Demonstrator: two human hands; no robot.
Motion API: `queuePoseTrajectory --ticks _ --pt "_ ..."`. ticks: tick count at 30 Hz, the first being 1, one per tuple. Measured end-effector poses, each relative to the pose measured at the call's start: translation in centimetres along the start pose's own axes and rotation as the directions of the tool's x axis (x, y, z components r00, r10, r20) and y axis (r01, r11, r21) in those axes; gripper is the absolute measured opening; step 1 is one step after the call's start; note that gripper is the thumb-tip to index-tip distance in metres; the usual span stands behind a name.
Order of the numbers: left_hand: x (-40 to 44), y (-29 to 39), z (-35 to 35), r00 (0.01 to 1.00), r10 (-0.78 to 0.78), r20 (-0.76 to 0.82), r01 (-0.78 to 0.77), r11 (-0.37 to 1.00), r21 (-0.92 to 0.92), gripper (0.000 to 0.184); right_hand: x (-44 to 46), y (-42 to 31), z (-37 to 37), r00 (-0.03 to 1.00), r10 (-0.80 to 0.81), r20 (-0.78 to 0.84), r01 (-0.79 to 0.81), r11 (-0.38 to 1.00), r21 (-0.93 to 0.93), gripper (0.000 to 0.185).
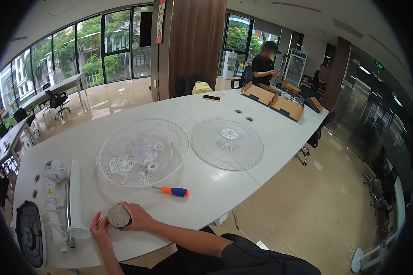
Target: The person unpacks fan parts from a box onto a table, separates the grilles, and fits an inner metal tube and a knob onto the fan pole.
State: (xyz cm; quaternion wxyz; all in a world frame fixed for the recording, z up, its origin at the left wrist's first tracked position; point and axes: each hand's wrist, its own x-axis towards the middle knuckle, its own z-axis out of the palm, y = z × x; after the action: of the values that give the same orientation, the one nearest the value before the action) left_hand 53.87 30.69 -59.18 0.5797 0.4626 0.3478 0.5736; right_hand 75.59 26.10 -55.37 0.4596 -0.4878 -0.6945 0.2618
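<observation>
A round grey metal part (119,216) with several small holes in its flat face is held over the near edge of the table. My right hand (137,217) wraps around its right side, fingers closed. At its left edge, the curled fingers of my left hand (101,228) press against it. A screwdriver (175,191) with an orange and blue handle lies beyond my right hand. Left of my hands is a white tube with a flared end (79,231), beside a metal rod (68,208) and a white fan motor head (55,170).
A clear fan guard (106,176) holding several small parts lies mid-table, with a second guard (250,158) to its right. A black round base (30,229) sits far left. At the far end are a phone (211,97), open cardboard boxes (260,94) and a standing person (263,66).
</observation>
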Motion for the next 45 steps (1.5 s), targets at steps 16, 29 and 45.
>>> queuePoseTrajectory --ticks 16,29,45 --pt "-0.3 1.0 0.9 0.998 -0.067 -0.004 0.067 0.996 -0.061 0.065 0.0 0.5 0.0 1.000 0.009 0.028 -0.009 1.000 0.015 0.098" --pt "-0.2 0.9 0.1 0.993 -0.092 -0.077 0.080 0.986 -0.146 0.076 -0.1 0.1 -0.4 1.000 0.009 0.028 -0.010 1.000 0.016 0.095" --pt "-1.9 3.3 3.6 0.995 -0.032 0.091 0.018 0.989 0.149 0.074 0.2 -0.1 -0.4 0.999 -0.016 0.036 0.018 0.999 -0.037 0.094"
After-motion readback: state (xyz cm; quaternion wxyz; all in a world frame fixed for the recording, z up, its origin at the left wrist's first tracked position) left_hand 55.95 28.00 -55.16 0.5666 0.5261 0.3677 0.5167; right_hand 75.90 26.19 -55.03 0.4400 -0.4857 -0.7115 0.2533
